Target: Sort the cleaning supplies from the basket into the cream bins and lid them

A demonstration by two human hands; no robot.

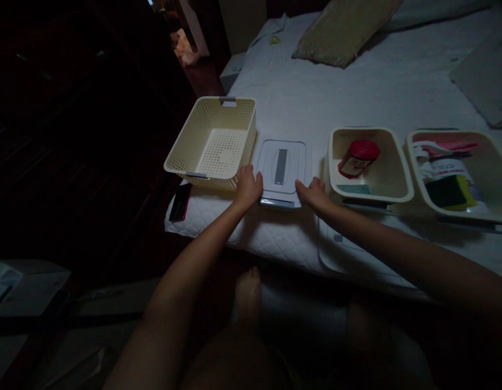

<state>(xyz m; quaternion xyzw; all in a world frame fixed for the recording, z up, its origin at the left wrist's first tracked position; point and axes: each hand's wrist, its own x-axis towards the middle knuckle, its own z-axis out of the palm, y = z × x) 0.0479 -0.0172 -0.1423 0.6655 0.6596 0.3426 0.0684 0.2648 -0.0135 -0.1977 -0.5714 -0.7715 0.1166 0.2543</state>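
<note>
In the head view, the left hand (248, 188) and right hand (311, 195) rest against opposite sides of a white plastic lid (271, 165), flat on the quilted mattress (206, 222) at centre; any grip cannot be told. A leftward slip could knock the perforated cream basket (212, 142). The red jar's (359, 158) label is unreadable.

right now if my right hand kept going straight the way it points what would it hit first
Your right hand looks to be at the white plastic lid already: its fingertips reach the lid's near right corner. That lid comes first, though the dim view makes actual contact hard to confirm.
</note>
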